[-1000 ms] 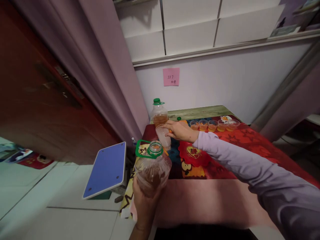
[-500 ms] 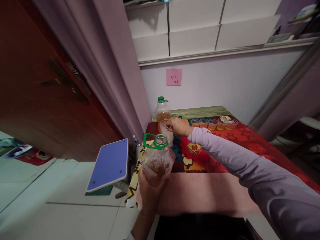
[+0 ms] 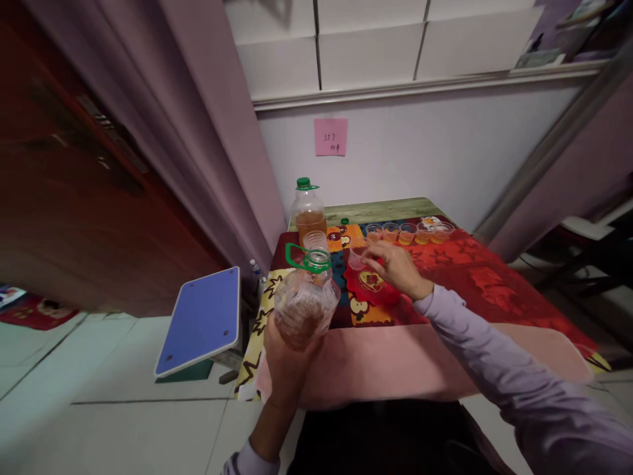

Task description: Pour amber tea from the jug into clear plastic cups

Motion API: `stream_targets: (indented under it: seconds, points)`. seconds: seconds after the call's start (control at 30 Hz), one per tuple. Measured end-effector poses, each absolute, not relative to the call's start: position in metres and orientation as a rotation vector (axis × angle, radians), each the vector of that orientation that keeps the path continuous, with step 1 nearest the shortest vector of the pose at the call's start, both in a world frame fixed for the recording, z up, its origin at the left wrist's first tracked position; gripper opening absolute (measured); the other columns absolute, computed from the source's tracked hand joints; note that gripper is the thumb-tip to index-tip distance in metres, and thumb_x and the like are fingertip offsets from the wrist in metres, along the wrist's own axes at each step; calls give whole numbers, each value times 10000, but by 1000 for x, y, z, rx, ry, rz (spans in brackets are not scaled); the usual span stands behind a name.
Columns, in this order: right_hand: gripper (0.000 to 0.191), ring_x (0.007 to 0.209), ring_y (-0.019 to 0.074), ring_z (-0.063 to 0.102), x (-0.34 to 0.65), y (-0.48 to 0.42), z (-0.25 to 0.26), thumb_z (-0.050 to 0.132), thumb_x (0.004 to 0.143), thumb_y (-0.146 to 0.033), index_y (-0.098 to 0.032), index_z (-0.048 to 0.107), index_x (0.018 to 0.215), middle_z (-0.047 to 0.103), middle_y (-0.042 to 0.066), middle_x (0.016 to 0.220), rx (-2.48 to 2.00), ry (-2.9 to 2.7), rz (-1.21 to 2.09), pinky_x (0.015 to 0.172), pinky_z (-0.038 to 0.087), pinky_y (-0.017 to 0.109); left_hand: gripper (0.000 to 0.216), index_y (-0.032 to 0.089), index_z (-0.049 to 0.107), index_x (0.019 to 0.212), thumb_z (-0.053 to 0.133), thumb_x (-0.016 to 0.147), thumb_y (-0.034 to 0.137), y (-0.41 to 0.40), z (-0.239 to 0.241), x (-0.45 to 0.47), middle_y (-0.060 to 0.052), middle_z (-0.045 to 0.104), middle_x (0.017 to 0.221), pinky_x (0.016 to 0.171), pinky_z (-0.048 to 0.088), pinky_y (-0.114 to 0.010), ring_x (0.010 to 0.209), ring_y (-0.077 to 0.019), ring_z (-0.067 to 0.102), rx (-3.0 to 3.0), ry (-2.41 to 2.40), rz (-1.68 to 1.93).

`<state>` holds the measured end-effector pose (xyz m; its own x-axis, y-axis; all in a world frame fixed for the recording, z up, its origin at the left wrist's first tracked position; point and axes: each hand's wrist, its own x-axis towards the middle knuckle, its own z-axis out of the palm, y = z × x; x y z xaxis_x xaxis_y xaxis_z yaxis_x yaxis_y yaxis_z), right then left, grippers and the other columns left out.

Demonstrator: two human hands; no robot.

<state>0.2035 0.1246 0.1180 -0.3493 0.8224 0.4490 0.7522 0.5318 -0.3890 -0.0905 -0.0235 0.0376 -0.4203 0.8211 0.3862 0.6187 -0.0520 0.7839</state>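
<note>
My left hand [image 3: 289,356] is wrapped round the lower part of a big clear plastic jug [image 3: 306,307]. The jug has a green loop handle, an uncapped mouth and some brownish liquid inside. In my right hand [image 3: 395,264], the fingers pinch a clear plastic cup [image 3: 357,256] by its side, slightly blurred. That cup is over the back left of a scalloped red mat [image 3: 383,290] with a gold print; whether it touches is unclear. Just behind the jug's mouth stands a stack of clear cups [image 3: 315,239].
A second jug [image 3: 310,214] with a green cap and amber liquid stands at the table's back left. Several cups of orange liquid [image 3: 407,234] line the back. A loose green cap [image 3: 345,221] lies near them. A blue-topped stool [image 3: 200,320] stands left of the table.
My right hand has moved right from the cup stack, bringing one clear cup over to the red mat. My left hand still holds the jug. The view has shifted slightly.
</note>
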Motion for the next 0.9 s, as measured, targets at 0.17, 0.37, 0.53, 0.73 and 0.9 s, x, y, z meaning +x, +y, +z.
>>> stream_targets:
  seconds: [0.17,0.37,0.53,0.73,0.9]
  points:
    - [227,920,242,744,222,112,42,595,1033,-272,-239,820,1024,798,105,1103,-1586,-2207,206,741,527,313,1092,203,477,1490,900,613,698,-17,49,-85,-177,642,1368,1123,502,-643,1316,-426,637,1655,2030,1388]
    - [278,1038,254,757,224,109,30,569,1055,-281,-254,813,1187,786,113,1254,-1598,-2225,188,898,581,361,1108,179,491,1492,869,615,743,-14,56,-81,-196,657,1368,1108,515,-628,1311,-432,646,1700,2072,1341]
    - [418,1180,320,725,217,94,41,621,1024,-339,-223,722,1413,677,165,1483,-1549,-1976,187,1001,593,451,1098,172,508,1478,862,615,751,-12,51,-81,-210,658,1391,1122,509,-627,1316,-430,647,1729,2111,1379]
    - [438,824,257,721,156,73,31,558,1029,-608,-261,753,1211,768,116,1058,-1178,-1610,732,778,635,401,1045,178,529,1455,874,634,724,-10,51,-82,-186,683,1326,1103,526,-611,1260,-403,674,1831,2086,1370]
    - [754,1167,329,727,108,68,-5,586,920,-847,-273,645,1405,757,107,1238,-602,-1439,1474,965,628,471,1063,157,510,1491,872,662,714,-7,52,-82,-202,687,1340,1107,531,-611,1282,-408,670,1925,2098,1294]
